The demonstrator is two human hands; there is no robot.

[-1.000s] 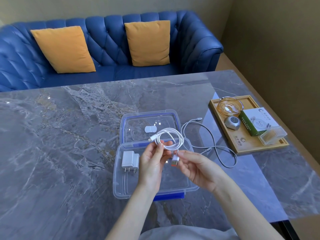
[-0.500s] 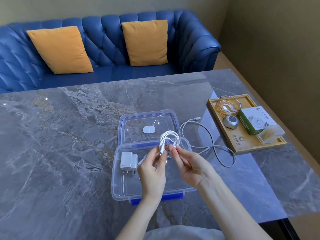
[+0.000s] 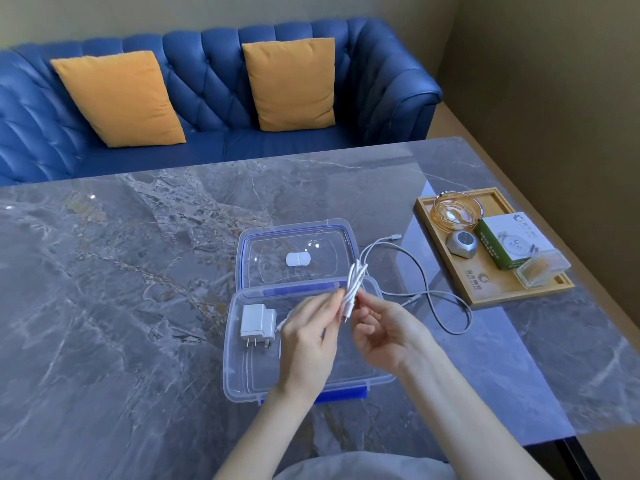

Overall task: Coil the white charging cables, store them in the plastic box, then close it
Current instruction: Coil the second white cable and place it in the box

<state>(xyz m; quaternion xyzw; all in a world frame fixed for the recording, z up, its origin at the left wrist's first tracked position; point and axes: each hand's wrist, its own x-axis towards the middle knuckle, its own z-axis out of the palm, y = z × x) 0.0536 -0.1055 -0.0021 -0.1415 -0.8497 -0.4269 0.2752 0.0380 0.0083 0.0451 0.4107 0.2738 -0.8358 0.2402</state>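
Observation:
A clear plastic box (image 3: 235, 362) with blue latches lies open on the marble table, its lid (image 3: 294, 237) folded back behind it. A white charger plug (image 3: 256, 322) lies inside at the left. Above the box, my left hand (image 3: 308, 337) and my right hand (image 3: 388, 334) both pinch a coiled white cable (image 3: 353, 285), squeezed into a narrow upright bundle with a connector hanging at its lower end. A second white cable (image 3: 433, 299) lies loose on the table to the right of the box.
A wooden tray (image 3: 485, 289) at the right holds a glass ashtray (image 3: 457, 211), a small grey device (image 3: 462, 242), a green-and-white carton (image 3: 512, 239) and a clear toothpick holder (image 3: 542, 268). A blue sofa (image 3: 207, 81) with two orange cushions stands beyond the table.
The round coil has been squeezed into a narrow upright bundle. My right hand rose from the lower connector to the bundle, beside my left fingers.

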